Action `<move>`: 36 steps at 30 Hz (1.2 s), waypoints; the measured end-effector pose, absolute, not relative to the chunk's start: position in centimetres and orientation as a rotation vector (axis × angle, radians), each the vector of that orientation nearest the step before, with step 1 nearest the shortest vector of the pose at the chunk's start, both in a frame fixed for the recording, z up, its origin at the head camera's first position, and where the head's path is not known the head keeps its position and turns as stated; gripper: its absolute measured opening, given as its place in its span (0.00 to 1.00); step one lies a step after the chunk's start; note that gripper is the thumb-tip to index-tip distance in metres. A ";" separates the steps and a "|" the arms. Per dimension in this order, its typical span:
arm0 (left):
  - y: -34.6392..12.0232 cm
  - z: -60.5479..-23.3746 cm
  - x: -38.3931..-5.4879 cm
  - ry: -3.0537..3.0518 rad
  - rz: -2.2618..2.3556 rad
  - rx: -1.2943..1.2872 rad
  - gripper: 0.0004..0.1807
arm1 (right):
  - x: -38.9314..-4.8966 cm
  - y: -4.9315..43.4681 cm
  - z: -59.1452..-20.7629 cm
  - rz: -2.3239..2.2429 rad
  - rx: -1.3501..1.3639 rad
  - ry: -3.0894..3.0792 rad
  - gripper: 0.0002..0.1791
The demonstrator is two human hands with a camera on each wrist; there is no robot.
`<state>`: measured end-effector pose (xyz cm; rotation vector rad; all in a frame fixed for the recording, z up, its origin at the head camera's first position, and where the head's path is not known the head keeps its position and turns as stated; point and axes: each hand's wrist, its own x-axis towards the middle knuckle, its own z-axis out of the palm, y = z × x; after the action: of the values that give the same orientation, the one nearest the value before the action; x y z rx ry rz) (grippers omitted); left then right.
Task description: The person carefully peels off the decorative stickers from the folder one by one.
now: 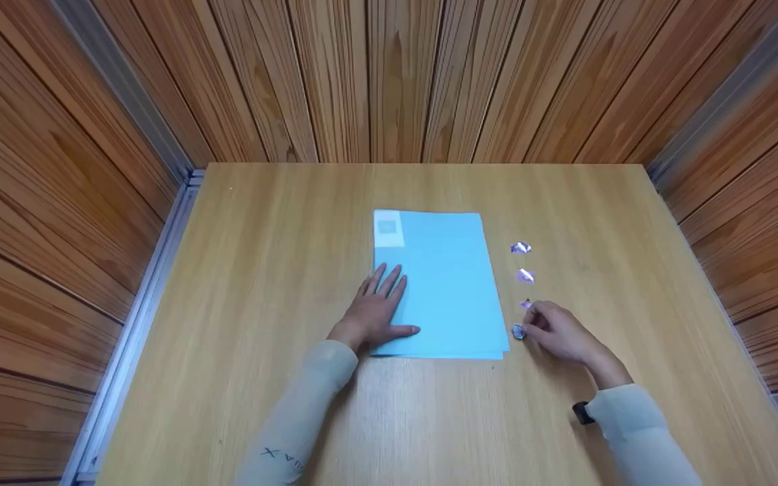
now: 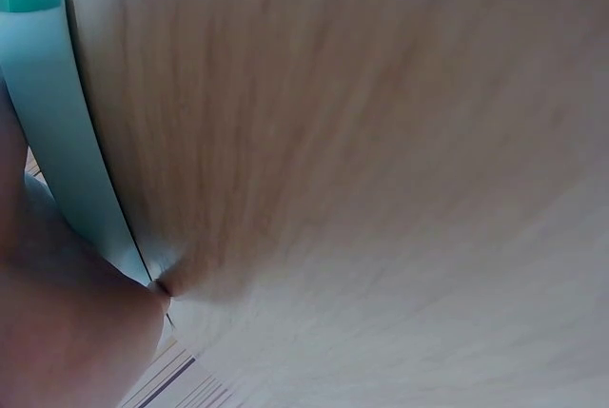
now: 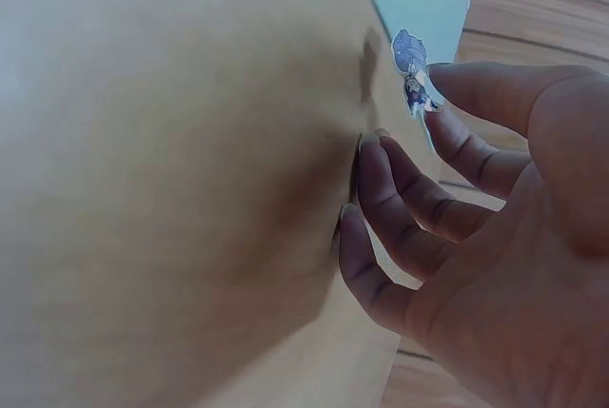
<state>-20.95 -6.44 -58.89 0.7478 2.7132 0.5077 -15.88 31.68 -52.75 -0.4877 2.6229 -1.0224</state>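
A light blue folder (image 1: 443,283) with a white label (image 1: 389,229) at its upper left corner lies closed on the table. My left hand (image 1: 377,312) rests on its lower left part with the fingers spread and straight. In the left wrist view the folder's spine (image 2: 67,132) runs beside the hand (image 2: 76,332). Right of the folder, my right hand (image 1: 561,334) pinches a small sticker (image 3: 412,70) with a bluish cartoon figure between thumb and index finger. The sticker is just above the table near the folder's lower right edge.
Three small shiny purplish pieces lie in a column right of the folder: a far one (image 1: 521,248), a middle one (image 1: 525,275) and a near one (image 1: 526,304), partly behind the right hand. Wood-panelled walls (image 1: 396,81) border the wooden table (image 1: 261,270) at the back and sides.
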 end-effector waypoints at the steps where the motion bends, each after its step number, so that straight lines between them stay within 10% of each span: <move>1: -6.3 -58.8 -20.9 2.722 0.480 0.737 0.57 | -16.0 32.0 -53.6 -1.011 -0.432 2.645 0.06; 36: -6.1 -58.5 -20.5 2.760 0.487 0.714 0.56 | -16.8 35.6 -56.0 -0.852 -0.109 2.782 0.11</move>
<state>-20.55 -6.14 -58.52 0.7136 2.7601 0.4868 -16.83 35.62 -56.04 -0.1094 2.7817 -0.8516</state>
